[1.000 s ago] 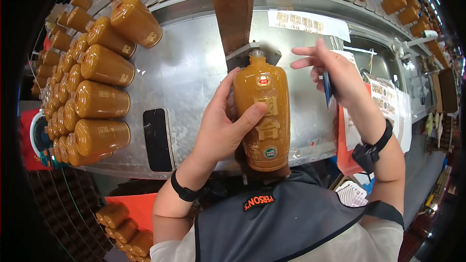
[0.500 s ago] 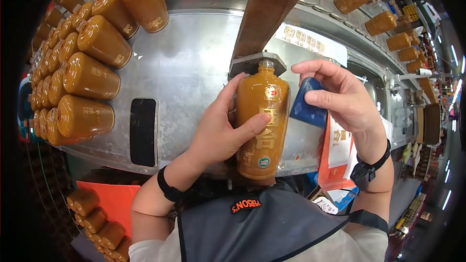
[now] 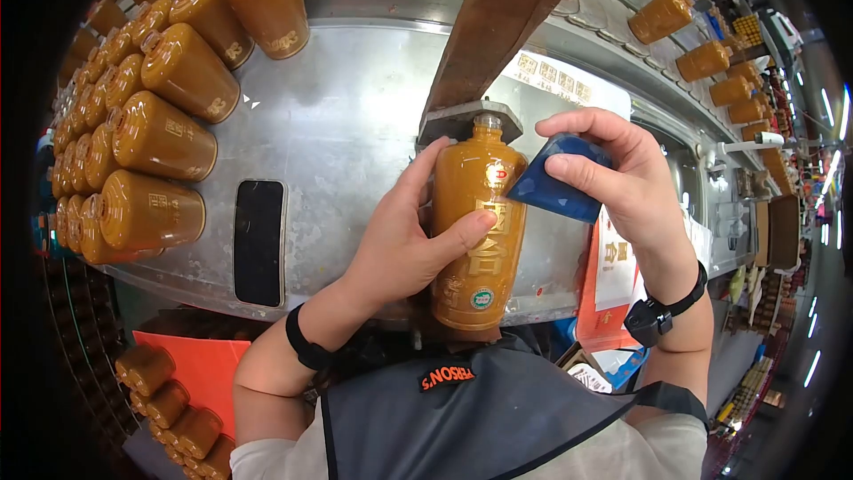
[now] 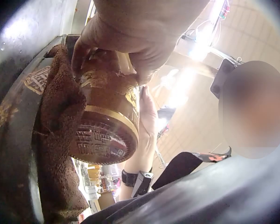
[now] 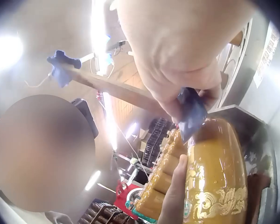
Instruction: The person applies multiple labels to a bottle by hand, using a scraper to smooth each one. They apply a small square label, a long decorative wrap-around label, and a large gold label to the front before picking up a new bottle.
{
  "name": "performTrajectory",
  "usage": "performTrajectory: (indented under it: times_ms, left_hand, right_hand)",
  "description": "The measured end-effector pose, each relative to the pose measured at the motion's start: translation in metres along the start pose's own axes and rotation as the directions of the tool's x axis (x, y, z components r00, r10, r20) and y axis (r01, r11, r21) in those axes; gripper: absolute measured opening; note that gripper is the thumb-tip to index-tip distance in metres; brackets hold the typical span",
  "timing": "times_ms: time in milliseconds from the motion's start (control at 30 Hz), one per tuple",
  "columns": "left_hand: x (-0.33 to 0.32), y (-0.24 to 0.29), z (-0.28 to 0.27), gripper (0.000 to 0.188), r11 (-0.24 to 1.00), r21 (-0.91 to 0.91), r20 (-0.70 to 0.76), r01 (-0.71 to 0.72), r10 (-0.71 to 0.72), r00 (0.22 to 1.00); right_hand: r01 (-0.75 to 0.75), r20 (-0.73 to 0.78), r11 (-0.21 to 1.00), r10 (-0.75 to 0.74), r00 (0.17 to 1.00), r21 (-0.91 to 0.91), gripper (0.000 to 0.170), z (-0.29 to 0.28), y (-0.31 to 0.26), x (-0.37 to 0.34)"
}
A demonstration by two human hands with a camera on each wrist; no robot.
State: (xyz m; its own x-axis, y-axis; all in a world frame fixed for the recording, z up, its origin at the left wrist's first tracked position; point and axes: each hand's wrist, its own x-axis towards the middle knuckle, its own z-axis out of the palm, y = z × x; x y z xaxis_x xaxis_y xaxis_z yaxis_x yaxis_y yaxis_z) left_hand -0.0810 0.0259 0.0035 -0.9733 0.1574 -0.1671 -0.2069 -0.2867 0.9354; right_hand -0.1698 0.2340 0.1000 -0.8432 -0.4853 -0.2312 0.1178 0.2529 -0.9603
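Note:
In the head view an amber bottle [image 3: 466,258] with gold characters lies with its neck at a grey metal bracket [image 3: 471,114]. My left hand [image 3: 391,240] grips the bottle's side, thumb over its front. My right hand [image 3: 631,178] pinches a flat blue scraper [image 3: 564,182], whose pointed corner is over the bottle's right side near the small red emblem. The right wrist view shows the blue scraper [image 5: 192,114] at the shoulder of the bottle [image 5: 217,172]. In the left wrist view the bottle's base [image 4: 102,140] shows beside a brown cloth [image 4: 60,140].
Many amber bottles [image 3: 164,138] stand in rows at the left, with a black phone [image 3: 259,244] right of them. A brown post [image 3: 502,18] rises behind the bracket. A sheet of gold labels [image 3: 569,80] lies behind; red and white papers [image 3: 604,293] lie at the right.
The right hand has turned the blue scraper flat into view and brought its corner left to the bottle. The left hand keeps its grip. The head view has shifted.

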Motion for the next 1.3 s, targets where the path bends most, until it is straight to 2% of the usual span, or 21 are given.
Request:
performTrajectory:
  times_ms: [167,333,400,500,600,767,967,1033,1067,1133,1200,1267,1300]
  left_hand:
    - [0.001,0.0,-0.001,0.084,1.0,0.022,0.007,-0.009,0.009,1.0]
    - [0.006,0.006,-0.001,0.078,1.0,0.01,0.001,-0.003,0.003,1.0]
    - [0.012,0.015,0.001,0.073,0.998,-0.018,0.007,0.055,-0.055,0.998]
    - [0.019,0.01,0.003,0.069,0.998,0.064,-0.019,0.011,-0.01,1.0]
    - [0.022,0.001,0.005,0.066,0.999,0.021,-0.034,-0.035,0.036,0.999]
    - [0.02,0.007,0.009,0.064,1.0,0.008,-0.04,-0.011,0.011,0.999]
    - [0.021,0.008,0.009,0.063,1.0,0.007,-0.03,-0.028,0.028,0.999]
    - [0.021,0.009,0.009,0.063,0.999,0.02,-0.021,-0.032,0.032,0.999]
    - [0.021,0.01,0.009,0.062,1.0,0.022,-0.031,-0.016,0.017,0.999]
    - [0.019,0.01,0.009,0.062,1.0,0.028,-0.035,0.003,-0.002,0.999]
    - [0.021,0.006,0.008,0.061,0.996,0.071,-0.045,-0.062,0.065,0.997]
    - [0.019,0.006,0.009,0.061,0.997,0.065,-0.044,-0.033,0.036,0.998]
    - [0.019,0.007,0.009,0.06,0.998,0.058,-0.048,-0.017,0.019,0.999]
  right_hand:
    - [-0.002,-0.023,0.999,0.003,1.0,0.035,0.026,-0.006,0.0,0.001]
    - [0.037,-0.183,0.999,-0.03,0.983,0.033,0.026,-0.019,0.009,0.009]
    - [0.02,-0.172,0.998,-0.011,0.985,0.051,0.031,-0.017,0.005,0.008]
    - [0.095,-0.066,0.995,-0.097,0.993,-0.031,0.04,-0.006,0.004,0.005]
    - [0.026,-0.032,1.0,-0.026,0.999,-0.008,0.04,0.004,-0.004,0.004]
    - [0.038,-0.075,0.999,-0.04,0.996,-0.031,0.034,0.01,0.005,0.015]
    - [0.105,-0.024,0.988,-0.109,0.994,-0.109,0.027,0.012,0.006,0.018]
    - [0.128,-0.045,0.942,-0.149,0.988,-0.311,0.023,0.005,0.005,0.026]
    - [0.144,-0.101,0.884,-0.209,0.973,-0.445,0.022,0.001,0.003,0.03]
    - [0.255,-0.138,0.891,-0.326,0.935,-0.376,0.023,-0.001,0.009,0.031]
    - [0.363,0.027,0.862,-0.378,0.925,-0.355,0.021,0.01,0.006,0.021]
    - [0.32,0.005,0.861,-0.347,0.938,-0.394,0.02,0.006,0.011,0.024]
    - [0.257,-0.09,0.839,-0.338,0.937,-0.479,0.021,-0.001,0.011,0.028]
